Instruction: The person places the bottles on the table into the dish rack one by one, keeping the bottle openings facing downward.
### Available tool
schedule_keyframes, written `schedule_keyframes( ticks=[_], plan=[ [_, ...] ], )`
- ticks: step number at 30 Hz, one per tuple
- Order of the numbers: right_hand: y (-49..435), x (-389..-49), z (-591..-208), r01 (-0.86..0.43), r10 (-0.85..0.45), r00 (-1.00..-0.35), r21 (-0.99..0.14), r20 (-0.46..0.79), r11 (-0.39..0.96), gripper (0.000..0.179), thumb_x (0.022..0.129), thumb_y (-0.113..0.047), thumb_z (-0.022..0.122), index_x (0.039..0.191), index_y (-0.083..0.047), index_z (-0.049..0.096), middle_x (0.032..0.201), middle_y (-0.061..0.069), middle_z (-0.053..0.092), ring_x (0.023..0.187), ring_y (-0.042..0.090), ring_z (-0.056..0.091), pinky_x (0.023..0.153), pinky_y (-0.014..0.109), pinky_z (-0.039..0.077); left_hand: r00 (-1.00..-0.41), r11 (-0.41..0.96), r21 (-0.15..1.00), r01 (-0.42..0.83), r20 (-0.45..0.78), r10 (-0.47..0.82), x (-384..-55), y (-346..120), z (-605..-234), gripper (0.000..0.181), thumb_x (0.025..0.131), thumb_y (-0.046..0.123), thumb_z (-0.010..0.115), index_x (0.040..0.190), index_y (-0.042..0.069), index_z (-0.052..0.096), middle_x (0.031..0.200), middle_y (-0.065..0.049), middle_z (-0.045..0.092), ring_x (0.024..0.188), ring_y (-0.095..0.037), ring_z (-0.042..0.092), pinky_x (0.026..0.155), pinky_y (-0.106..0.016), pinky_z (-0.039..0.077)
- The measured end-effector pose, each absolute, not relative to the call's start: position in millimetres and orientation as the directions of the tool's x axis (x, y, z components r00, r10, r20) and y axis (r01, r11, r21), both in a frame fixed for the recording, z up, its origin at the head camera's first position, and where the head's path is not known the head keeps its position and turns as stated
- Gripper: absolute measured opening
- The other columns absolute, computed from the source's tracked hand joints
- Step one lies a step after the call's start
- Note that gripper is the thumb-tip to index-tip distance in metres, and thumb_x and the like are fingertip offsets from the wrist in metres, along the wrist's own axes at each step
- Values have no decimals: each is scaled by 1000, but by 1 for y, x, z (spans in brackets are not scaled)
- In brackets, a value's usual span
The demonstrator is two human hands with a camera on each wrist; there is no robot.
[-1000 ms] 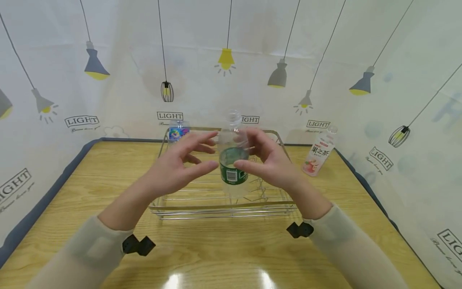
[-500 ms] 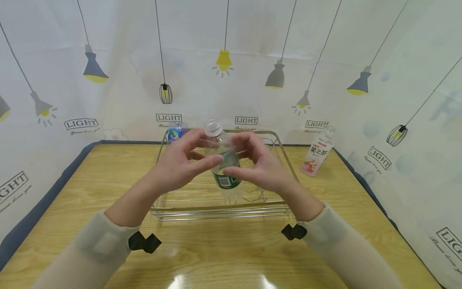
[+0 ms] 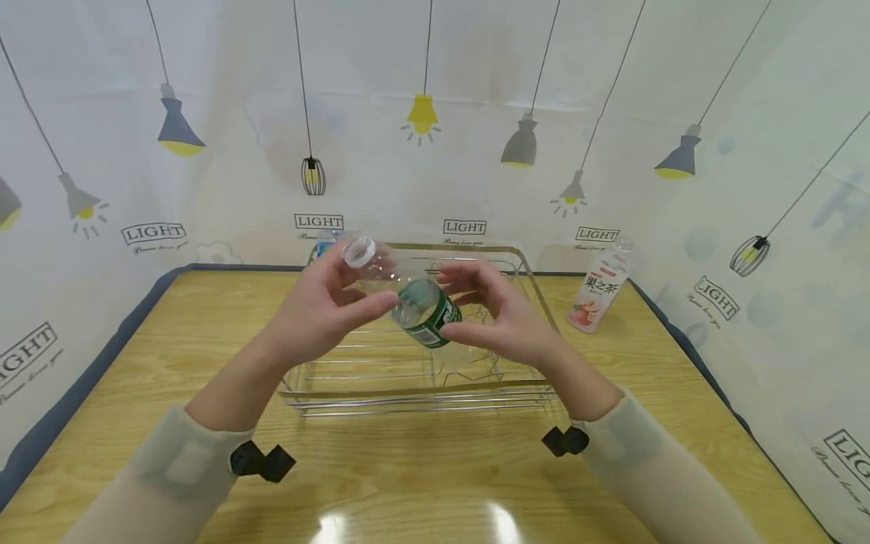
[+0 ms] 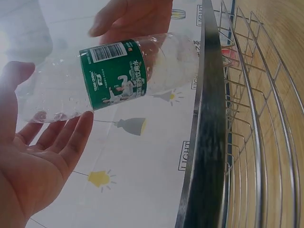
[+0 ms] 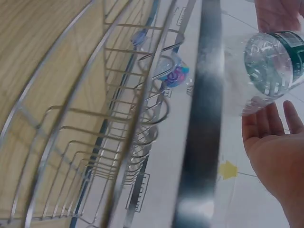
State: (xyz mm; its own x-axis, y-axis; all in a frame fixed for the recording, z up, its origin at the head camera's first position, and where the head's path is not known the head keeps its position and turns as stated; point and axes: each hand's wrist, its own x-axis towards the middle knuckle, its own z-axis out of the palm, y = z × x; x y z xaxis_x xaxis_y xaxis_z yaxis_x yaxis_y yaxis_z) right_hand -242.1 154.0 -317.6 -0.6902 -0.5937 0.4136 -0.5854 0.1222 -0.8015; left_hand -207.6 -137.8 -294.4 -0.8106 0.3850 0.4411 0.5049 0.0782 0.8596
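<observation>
A clear plastic bottle (image 3: pixel 408 298) with a green label is held tilted above a metal wire rack (image 3: pixel 381 392), its mouth toward the upper left in the head view. My left hand (image 3: pixel 309 306) grips its neck and shoulder, thumb in front, fingers on the other side. In the left wrist view the green label (image 4: pixel 114 73) shows a barcode. My right hand (image 3: pixel 513 313) is at the lower end, with the bottle between loosely bent fingers and a thumb that stands off it in the left wrist view. The right wrist view has the right fingers (image 5: pixel 266 121) along the bottle's underside.
A bottle with a blue label (image 3: pixel 325 246) stands at the rack's back left, partly hidden by my left hand. At the table's back right stands a peach-pictured drink bottle (image 3: pixel 598 291). A lamp-patterned white cloth (image 3: pixel 381 174) surrounds the wooden table (image 3: pixel 421 476).
The green-label bottle has gone from upright to tilted, its mouth swinging left and down. My left hand, apart from it a second ago, now holds its upper part.
</observation>
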Motion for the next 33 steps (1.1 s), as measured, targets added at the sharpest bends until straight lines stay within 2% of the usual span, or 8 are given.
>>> schedule_keyframes(
  ticks=[5,9,12,15,18,22,27,33],
  plan=[
    [164,-241,-326,-548,-600,-722,-814,344,193,76,92,-16,88,157,-6,50,153,13,60,140,28,59,118,49,48,-821,22,882,471,429,377,-208,-148,-303,51,100,0,73,146,2,52,136,-8,66,129,-21,69,101,-32,61],
    [172,-241,-331,-525,-602,-737,-821,307,224,78,92,-18,87,159,-8,49,157,11,59,145,31,57,123,59,43,-849,-8,916,402,376,372,-205,-154,-309,49,100,0,72,144,10,53,139,-6,67,128,-21,70,99,-33,62],
    [177,-242,-335,-511,-605,-742,-828,289,231,78,93,-20,87,160,-9,48,159,11,57,147,32,55,125,53,43,-861,-41,933,357,346,372,-203,-157,-313,46,100,-2,71,137,16,53,140,-5,68,130,-21,70,98,-33,62],
    [182,-242,-338,-502,-607,-743,-834,280,230,77,94,-19,87,160,-9,48,160,13,55,148,32,54,125,37,43,-858,-67,934,350,348,379,-202,-159,-316,44,100,-4,70,134,17,53,139,-3,70,131,-20,70,98,-33,63],
    [185,-242,-339,-492,-604,-748,-841,277,224,76,93,-13,86,159,-7,49,161,13,54,149,32,53,125,26,40,-854,-82,932,354,358,378,-201,-161,-318,43,100,-6,70,133,16,54,139,-3,70,131,-18,71,98,-33,63],
    [186,-240,-339,-481,-598,-754,-848,272,221,75,92,-7,85,158,-6,49,162,11,54,153,31,50,129,26,35,-846,-122,922,367,386,369,-201,-162,-321,45,98,-10,69,133,15,55,138,-6,71,129,-16,72,97,-31,64],
    [186,-240,-339,-481,-591,-759,-848,274,223,73,92,-6,85,157,-8,51,161,9,54,154,30,50,129,28,36,-831,-156,910,384,414,371,-202,-163,-323,46,97,-13,68,133,13,55,138,-6,72,128,-16,73,96,-31,64],
    [186,-239,-339,-487,-590,-749,-855,302,180,69,93,-1,83,155,-5,53,158,9,56,147,18,55,126,24,39,-847,-128,924,361,382,370,-200,-165,-322,45,98,-10,70,133,12,55,139,-6,71,130,-17,72,98,-32,64]
  ],
)
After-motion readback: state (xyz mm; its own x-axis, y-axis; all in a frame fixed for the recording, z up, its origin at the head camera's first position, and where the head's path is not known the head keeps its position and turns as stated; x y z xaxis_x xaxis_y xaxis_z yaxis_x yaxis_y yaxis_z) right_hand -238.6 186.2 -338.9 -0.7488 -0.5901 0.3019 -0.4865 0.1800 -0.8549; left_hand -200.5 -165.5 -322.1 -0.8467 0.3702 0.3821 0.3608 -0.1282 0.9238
